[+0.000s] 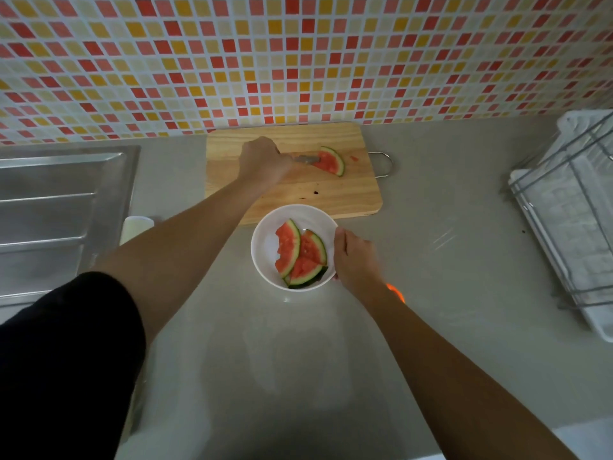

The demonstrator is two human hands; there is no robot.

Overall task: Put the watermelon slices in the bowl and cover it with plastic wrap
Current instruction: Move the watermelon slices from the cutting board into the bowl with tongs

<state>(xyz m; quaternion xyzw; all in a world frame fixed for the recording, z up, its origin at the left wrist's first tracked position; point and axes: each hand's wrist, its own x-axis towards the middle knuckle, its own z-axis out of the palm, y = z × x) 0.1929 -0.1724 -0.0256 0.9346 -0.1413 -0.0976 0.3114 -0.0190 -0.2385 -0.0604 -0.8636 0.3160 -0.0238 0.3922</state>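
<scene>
A white bowl (265,240) sits on the grey counter just in front of a wooden cutting board (298,194). Inside it lie three watermelon slices (300,254), red flesh up with green rinds. My right hand (355,257) grips the bowl's right rim. One more watermelon slice (331,161) rests on the board. My left hand (263,161) is closed around a metal utensil (306,159) whose tip touches that slice. No plastic wrap is visible.
A steel sink drainboard (59,207) lies at the left, with a white object (137,225) beside my left forearm. A wire dish rack (570,207) on a white tray stands at the right. The tiled wall (298,61) rises behind the board.
</scene>
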